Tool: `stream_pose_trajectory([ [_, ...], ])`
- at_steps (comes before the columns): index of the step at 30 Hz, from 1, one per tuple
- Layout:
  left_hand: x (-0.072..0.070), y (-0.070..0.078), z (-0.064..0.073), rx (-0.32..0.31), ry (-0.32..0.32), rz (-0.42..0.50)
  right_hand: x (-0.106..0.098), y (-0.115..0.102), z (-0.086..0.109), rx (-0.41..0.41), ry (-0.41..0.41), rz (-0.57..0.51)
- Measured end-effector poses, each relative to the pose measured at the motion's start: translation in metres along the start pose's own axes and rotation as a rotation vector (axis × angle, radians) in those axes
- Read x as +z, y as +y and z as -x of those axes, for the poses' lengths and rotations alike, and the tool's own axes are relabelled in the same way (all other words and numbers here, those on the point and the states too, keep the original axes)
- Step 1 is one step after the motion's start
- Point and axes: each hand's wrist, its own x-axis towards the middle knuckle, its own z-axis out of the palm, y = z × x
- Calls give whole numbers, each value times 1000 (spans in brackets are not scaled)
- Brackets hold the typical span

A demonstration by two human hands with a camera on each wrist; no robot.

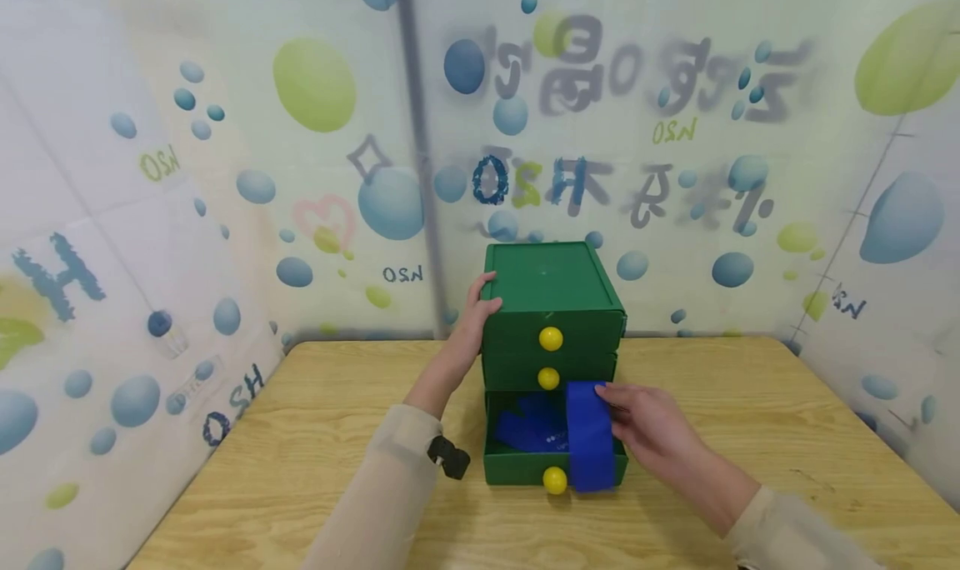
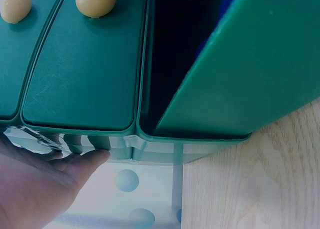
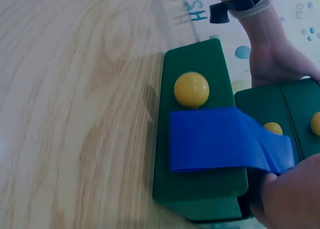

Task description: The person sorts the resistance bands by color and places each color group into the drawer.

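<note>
A green three-drawer box (image 1: pixel 551 278) with round yellow knobs stands on the table, its bottom drawer (image 1: pixel 513 470) pulled out. My left hand (image 1: pixel 468 328) holds the box by its left side, fingertips at the top edge. In the left wrist view, that hand (image 2: pixel 45 184) presses against the side wall. A wide, flat blue band (image 1: pixel 590 441) hangs over the right part of the drawer's front. More blue material with pale print lies inside the drawer. My right hand (image 1: pixel 652 424) pinches the band's upper end; in the right wrist view the fingertips are partly hidden.
The box stands near the back of a wooden table (image 1: pixel 750 437). Behind and beside the table hang pale curtains (image 1: pixel 525 137) printed with blue and green dots. The upper two drawers are closed, with yellow knobs (image 1: pixel 551 339) on their fronts.
</note>
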Motion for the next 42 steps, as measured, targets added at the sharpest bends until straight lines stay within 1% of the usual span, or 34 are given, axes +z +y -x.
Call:
stream_pose_trajectory([
  [2, 0, 1, 1, -4, 3, -2, 4, 2, 0, -12, 10, -69],
  [4, 0, 1, 1, 3, 3, -9, 7, 4, -1, -28, 17, -112],
  [7, 0, 0, 1, 15, 4, -19, 11, 6, -1, -37, 36, -117],
  [9, 0, 0, 1, 19, 3, -21, 12, 7, -2, -42, 39, -80],
  [11, 0, -1, 1, 20, 1, -18, 12, 6, -2, -45, 50, -12],
  [12, 0, 0, 1, 17, -1, -14, 11, 5, -2, -54, 55, 40],
  [14, 0, 0, 0, 16, -5, -7, 9, 2, -1, -79, 71, 184],
  [17, 0, 1, 0, 16, -6, 3, 5, -5, 0, -118, 116, 411],
  [18, 0, 1, 0, 15, -5, 5, 3, -7, 0, -129, 125, 462],
  [19, 0, 1, -1, 17, -5, 3, 1, -9, 0, -130, 131, 492],
  [20, 0, 1, -1, 17, -4, 0, 0, -11, 0, -122, 131, 498],
  [26, 0, 0, 0, 22, -4, -12, -7, -15, 0, -54, 57, 406],
  [29, 0, 0, 1, 12, -12, -4, -8, -15, -1, -33, 52, 375],
  [31, 0, 0, 1, 10, -15, 0, -8, -14, -1, -17, 45, 321],
  [34, 0, 0, 0, 11, -9, -1, -8, -13, -2, 9, 25, 175],
  [37, 0, 0, 0, 7, -2, 2, -7, -10, -3, 38, 15, -14],
  [39, 0, 0, -1, 6, -3, 5, -6, -7, -4, 52, 25, -132],
  [42, -1, 0, -1, 8, 1, 0, -2, -3, -4, 69, 41, -267],
])
